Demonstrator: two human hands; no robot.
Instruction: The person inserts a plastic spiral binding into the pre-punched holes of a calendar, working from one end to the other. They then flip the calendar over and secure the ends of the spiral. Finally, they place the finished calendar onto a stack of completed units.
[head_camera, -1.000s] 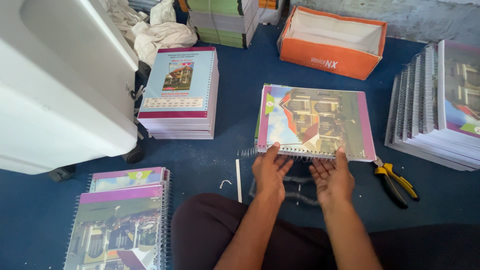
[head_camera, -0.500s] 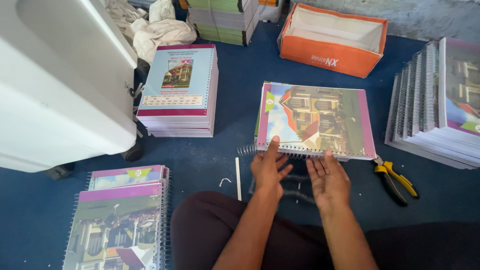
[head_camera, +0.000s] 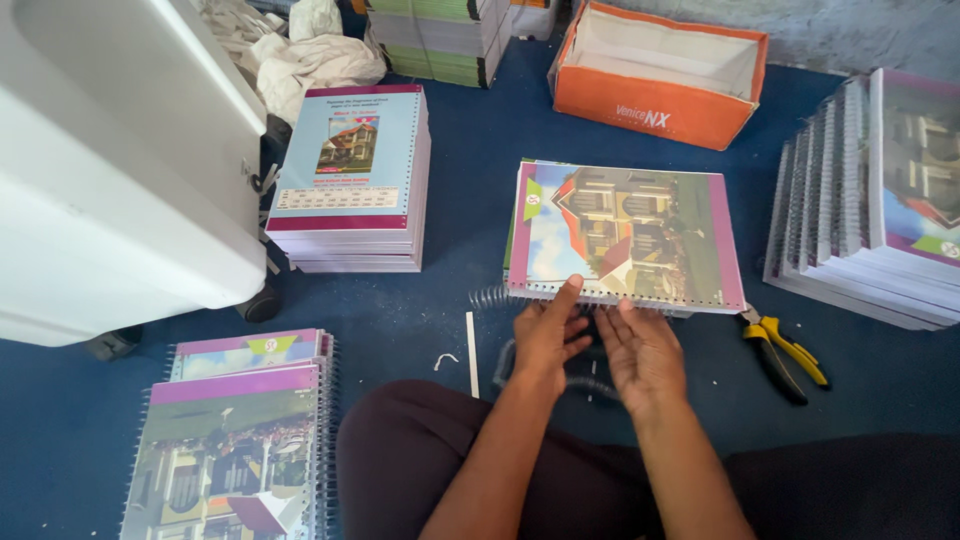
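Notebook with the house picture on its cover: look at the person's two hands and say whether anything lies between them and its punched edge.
Nothing visible does. The left hand touches the near edge of the notebook at the spiral wire; the right hand hovers just beside it. The pliers lie off to the right.

Right hand (head_camera: 643, 352) covers part of the dark wire loops (head_camera: 585, 385) on the floor; their shape can't be made out. Spiral coil (head_camera: 492, 296) runs under the notebook (head_camera: 625, 235), probably threaded. Bottom-left bound stack (head_camera: 235, 450) and right stack (head_camera: 880, 200) cut by the frame edge.
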